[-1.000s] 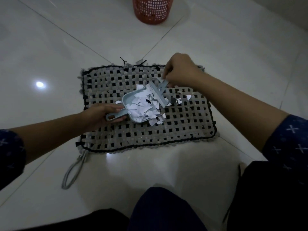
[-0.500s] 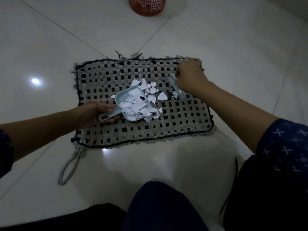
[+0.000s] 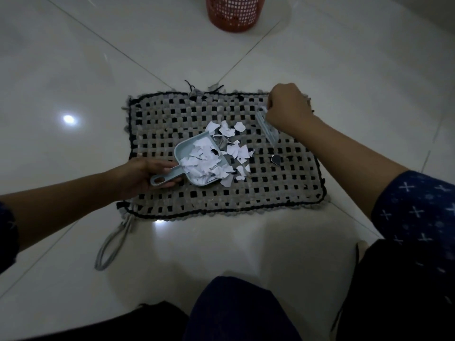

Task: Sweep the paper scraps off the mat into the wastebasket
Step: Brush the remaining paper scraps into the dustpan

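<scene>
A woven grey and black mat (image 3: 283,190) lies on the white tiled floor. My left hand (image 3: 145,174) grips the handle of a pale blue dustpan (image 3: 183,153) that rests on the mat. White paper scraps (image 3: 209,161) fill the pan and spill past its mouth onto the mat. One dark scrap (image 3: 275,159) lies apart to the right. My right hand (image 3: 288,107) holds a small pale blue brush (image 3: 267,127) over the mat's far right part, clear of the scraps. The red mesh wastebasket (image 3: 235,13) stands on the floor beyond the mat, cut off by the top edge.
A grey cord loop (image 3: 110,247) trails from the mat's near left corner across the floor. My knees in dark clothing (image 3: 241,311) are at the bottom of the view. Loose threads stick out at the mat's far edge.
My right hand has drawn the brush away from the dustpan mouth toward the mat's far right. The dustpan and my left hand stay in place with the scraps.
</scene>
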Motion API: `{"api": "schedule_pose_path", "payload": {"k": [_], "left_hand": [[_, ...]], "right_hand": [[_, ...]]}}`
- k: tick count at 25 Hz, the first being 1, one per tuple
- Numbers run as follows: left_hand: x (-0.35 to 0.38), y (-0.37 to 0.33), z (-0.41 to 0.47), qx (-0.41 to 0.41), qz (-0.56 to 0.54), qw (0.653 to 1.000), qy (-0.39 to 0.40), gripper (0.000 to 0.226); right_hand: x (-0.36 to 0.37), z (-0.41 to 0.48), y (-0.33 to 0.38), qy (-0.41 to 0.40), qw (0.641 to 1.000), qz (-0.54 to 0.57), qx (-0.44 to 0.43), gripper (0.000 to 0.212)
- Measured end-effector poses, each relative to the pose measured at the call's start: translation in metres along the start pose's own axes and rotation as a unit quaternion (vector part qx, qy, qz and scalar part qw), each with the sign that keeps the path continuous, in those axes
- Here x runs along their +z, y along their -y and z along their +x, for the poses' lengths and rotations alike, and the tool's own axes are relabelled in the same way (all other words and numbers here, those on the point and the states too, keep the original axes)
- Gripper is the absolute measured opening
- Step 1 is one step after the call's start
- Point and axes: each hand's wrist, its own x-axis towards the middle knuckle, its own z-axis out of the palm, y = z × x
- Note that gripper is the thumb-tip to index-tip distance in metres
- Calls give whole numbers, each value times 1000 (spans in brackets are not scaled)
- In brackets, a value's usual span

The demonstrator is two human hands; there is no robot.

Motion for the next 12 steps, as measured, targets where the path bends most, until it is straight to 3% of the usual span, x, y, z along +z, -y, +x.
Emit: {"api": "schedule_pose_path", "payload": {"k": [3,8,10,12], "left_hand": [[-3,8,-10,-2,-16,1000,-16,38],[-3,9,-21,-3,-32,999,-25,31],[-2,7,-22,-1,-35,999,-26,30],[-2,7,-24,1,-37,999,-23,30]], "right_hand": [[6,-8,19,13,999,-22,-31,44],[17,-15,56,55,995,-9,-82,48],[19,-18,66,70,994,26,-81,43],[21,-18,73,86,991,60,-89,21]]}}
